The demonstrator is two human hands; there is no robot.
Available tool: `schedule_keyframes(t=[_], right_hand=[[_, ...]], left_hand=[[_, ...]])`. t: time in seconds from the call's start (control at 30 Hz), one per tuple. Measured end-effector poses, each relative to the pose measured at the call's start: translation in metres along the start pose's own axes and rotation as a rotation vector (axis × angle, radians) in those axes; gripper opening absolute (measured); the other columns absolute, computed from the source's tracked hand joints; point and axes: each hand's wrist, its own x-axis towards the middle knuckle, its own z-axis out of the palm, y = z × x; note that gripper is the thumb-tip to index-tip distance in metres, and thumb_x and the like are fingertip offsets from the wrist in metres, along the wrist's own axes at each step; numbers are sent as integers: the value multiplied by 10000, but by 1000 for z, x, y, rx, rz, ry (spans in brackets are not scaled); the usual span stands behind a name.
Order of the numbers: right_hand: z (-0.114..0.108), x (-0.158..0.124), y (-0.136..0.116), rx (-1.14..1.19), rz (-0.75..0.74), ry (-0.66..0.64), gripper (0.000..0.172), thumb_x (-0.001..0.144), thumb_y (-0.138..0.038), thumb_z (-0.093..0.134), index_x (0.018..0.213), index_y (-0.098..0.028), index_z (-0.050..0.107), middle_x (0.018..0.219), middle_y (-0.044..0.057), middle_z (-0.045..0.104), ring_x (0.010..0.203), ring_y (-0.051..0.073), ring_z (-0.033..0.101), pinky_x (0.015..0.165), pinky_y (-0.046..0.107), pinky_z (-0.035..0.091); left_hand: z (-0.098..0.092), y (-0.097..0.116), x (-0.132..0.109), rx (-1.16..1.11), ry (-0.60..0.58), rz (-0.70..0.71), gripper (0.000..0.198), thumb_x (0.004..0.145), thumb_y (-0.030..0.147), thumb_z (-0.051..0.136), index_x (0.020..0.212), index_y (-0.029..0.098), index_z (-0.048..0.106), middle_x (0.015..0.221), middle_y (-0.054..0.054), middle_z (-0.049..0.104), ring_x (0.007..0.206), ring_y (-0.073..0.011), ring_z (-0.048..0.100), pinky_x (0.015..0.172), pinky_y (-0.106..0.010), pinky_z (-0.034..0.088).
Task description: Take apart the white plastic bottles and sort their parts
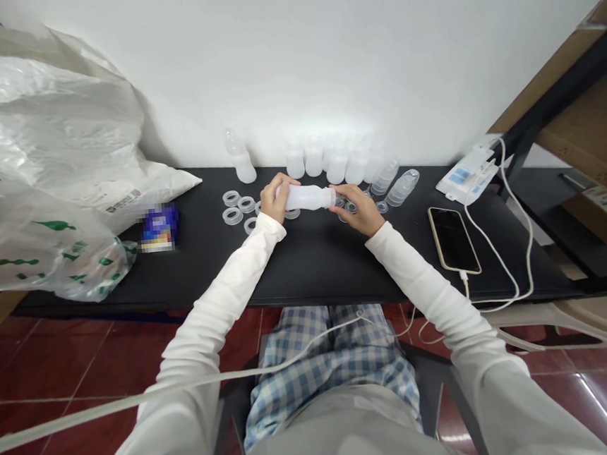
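Observation:
A translucent white baby bottle lies sideways in the air above the black table, between my two hands. My left hand is wrapped round its base end. At the neck end, my right hand has its fingers closed on the ring collar; what lies under those fingers is partly hidden. Several loose ring collars are spread on the table beside my left hand. Small clear nipples sit by my right hand, some covered by it. Clear domed caps lie just beyond, to the right.
Along the wall stand several white bottles and one capped bottle. Plastic bags and a blue packet occupy the left. To the right are a phone on a cable and a white power strip.

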Motion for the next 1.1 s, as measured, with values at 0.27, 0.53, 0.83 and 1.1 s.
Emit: schedule_keyframes(t=[0.27,0.53,0.83,1.1], right_hand=[[11,-8,11,-257,-161,93,164,936,-251,550,1088,-211,599,1136,123,655,1056,227,645,897,414,571],[10,-14,14,-564,-279,90,209,976,-182,469,1012,-256,660,1121,81,719,1029,194,664,851,359,563],[4,-16,16,-529,-275,-11,268,1020,-273,437,1111,-293,688,1165,63,743,1134,192,671,954,397,553],[-8,-5,1,-463,-188,-13,439,983,-465,474,1310,-205,609,1236,116,710,1128,227,674,957,373,550]], left_hand=[[8,-1,0,5,-10,0,616,872,734,414,756,188,674,714,-52,623,560,-126,506,402,-223,329],[19,5,-1,-198,-17,-453,541,906,637,412,689,169,578,486,-14,498,371,-87,405,357,-187,246],[15,11,8,-346,-301,-920,397,894,548,367,770,189,480,434,-45,561,218,-67,233,293,-195,72],[12,3,6,-258,-99,-390,490,864,629,451,685,187,565,455,9,493,308,-73,319,325,-218,196]])
